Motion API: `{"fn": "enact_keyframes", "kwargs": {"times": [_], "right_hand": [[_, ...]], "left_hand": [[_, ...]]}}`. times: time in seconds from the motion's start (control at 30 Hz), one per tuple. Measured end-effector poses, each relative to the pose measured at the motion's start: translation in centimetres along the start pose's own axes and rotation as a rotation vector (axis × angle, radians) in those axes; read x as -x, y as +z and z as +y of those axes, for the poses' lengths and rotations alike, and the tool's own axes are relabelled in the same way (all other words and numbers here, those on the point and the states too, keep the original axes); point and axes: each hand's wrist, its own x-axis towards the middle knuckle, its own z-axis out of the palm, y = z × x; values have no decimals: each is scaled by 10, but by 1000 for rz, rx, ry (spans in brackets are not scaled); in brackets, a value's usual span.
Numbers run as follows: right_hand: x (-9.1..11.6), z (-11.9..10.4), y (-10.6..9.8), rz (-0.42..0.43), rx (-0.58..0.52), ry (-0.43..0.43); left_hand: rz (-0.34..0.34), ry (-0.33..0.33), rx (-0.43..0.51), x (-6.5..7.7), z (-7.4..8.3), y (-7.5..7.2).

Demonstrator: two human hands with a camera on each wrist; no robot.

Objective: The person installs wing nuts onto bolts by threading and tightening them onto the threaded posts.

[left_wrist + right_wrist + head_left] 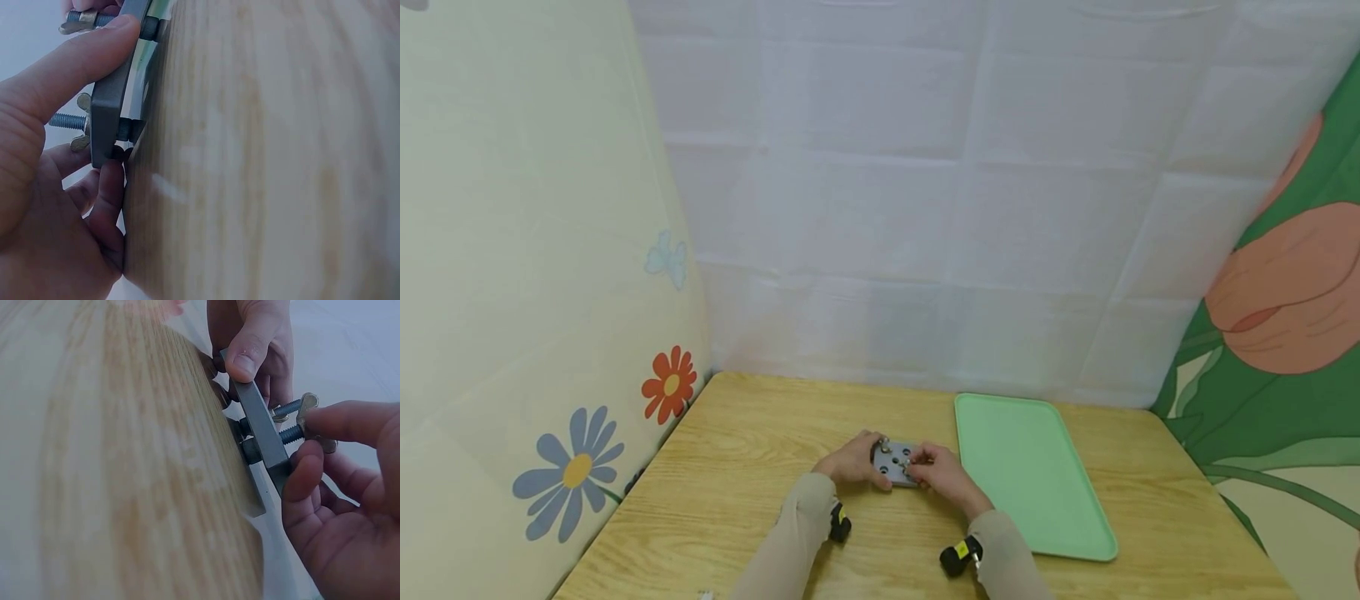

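Note:
A grey metal plate (897, 454) with several round holes is held just over the wooden table. My left hand (853, 462) grips its left side, thumb along the near edge and fingers curled behind and beneath. Two bolts pass through the plate, their heads on the underside close to the tabletop. At the plate's right side my right hand (947, 477) pinches a brass-coloured wing nut (328, 445) between thumb and fingers, on a threaded bolt (291, 434). Another wing nut (80, 144) sits on the second bolt (65, 120), beside my left hand.
A light green tray (1030, 475) lies on the table just right of my right hand. A small pale object (706, 595) shows at the bottom edge of the head view. White sheeting (925, 208) hangs behind the wooden table (737, 458), with printed cloths on both sides.

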Motion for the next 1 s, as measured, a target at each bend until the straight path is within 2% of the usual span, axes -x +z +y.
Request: {"fn": "enact_keyframes", "kwargs": {"times": [0.43,0.77,0.87,1.0], "right_hand": [[1,-4,1,15,26,11],[16,-32,-3,-4,-86,42],[12,-25,-2,10,-117,49],[4,-9,1,27,-79,40]], "left_hand": [[1,13,-10,0,-1,-1],[11,20,-28,-1,-2,1],[10,22,-27,-2,-3,1],[8,21,-26,-2,-3,1]]}}
